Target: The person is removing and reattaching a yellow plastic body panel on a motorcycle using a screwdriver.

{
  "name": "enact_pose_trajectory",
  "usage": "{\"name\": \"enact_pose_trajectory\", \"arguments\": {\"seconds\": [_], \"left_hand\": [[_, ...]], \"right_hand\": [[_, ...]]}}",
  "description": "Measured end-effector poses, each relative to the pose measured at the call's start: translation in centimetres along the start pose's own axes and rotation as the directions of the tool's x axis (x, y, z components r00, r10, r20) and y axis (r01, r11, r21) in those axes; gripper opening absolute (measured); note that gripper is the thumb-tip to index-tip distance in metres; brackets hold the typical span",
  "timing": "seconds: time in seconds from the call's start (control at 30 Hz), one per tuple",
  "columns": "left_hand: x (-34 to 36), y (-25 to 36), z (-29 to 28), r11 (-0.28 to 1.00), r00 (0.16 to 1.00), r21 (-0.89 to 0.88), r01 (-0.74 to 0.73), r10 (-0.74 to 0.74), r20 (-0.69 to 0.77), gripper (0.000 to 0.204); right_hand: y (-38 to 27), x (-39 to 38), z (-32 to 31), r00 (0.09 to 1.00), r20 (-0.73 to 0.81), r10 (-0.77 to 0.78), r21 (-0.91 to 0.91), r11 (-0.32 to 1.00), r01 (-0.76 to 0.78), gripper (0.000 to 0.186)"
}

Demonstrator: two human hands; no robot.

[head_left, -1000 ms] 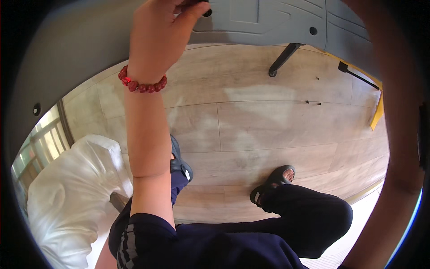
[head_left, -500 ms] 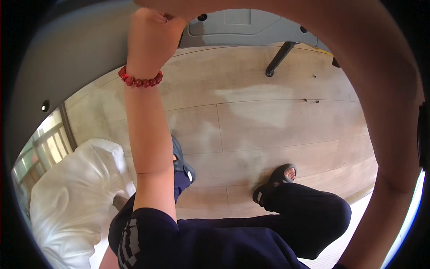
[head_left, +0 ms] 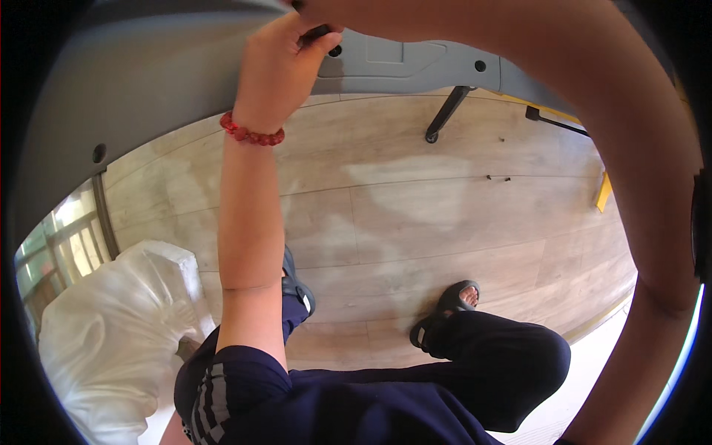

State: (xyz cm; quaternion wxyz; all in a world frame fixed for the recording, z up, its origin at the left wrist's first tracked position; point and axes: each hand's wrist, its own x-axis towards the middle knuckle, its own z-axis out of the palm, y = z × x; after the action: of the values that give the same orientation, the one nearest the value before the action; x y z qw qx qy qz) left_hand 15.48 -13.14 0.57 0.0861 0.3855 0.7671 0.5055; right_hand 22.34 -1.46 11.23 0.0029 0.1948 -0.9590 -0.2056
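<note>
My left hand [head_left: 278, 70], with a red bead bracelet [head_left: 252, 136] at the wrist, is raised to the underside of a large grey panel [head_left: 400, 59]. Its fingers and thumb are curled together around something dark that I cannot make out. The right arm [head_left: 638, 148] arches in from the lower right and across the top. My right hand [head_left: 326, 13] meets the left one at the upper edge, where its fingers are cut off from view. Round dark holes [head_left: 480, 66] dot the panel around the hands.
A black caster leg [head_left: 446, 115] and a yellow frame part [head_left: 603, 193] stand beyond the panel. Several small screws [head_left: 498, 178] lie on the wood-look floor [head_left: 415, 237]. At left sits a white foam block wrapped in plastic [head_left: 122, 319]. My sandalled foot [head_left: 456, 297] rests below.
My left hand has shifted right and a little down in the picture, and its thumb now shows. The view has moved slightly, bringing more of the panel and the yellow frame into sight.
</note>
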Motion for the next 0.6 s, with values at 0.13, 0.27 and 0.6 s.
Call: {"name": "enact_pose_trajectory", "arguments": {"seconds": [0.13, 0.27, 0.6], "left_hand": [[-0.6, 0.2, -0.4, 0.991, 1.000, 0.129, 0.024, -0.022, -0.017, 0.016], [-0.3, -2.4, -1.4, 0.982, 0.998, 0.174, -0.068, 0.066, 0.016, 0.017], [-1.2, -1.2, -1.1, 0.947, 0.979, 0.258, -0.191, 0.202, -0.017, 0.018]], "right_hand": [[-0.2, 0.3, -0.1, 1.000, -0.010, -0.002, 0.003, 1.000, 0.002, 0.031], [0.3, 1.5, 0.4, 1.000, -0.026, 0.009, 0.021, 1.000, -0.009, 0.031], [-1.3, -0.7, -1.9, 0.998, -0.030, 0.054, 0.031, 0.998, -0.053, 0.030]]}}
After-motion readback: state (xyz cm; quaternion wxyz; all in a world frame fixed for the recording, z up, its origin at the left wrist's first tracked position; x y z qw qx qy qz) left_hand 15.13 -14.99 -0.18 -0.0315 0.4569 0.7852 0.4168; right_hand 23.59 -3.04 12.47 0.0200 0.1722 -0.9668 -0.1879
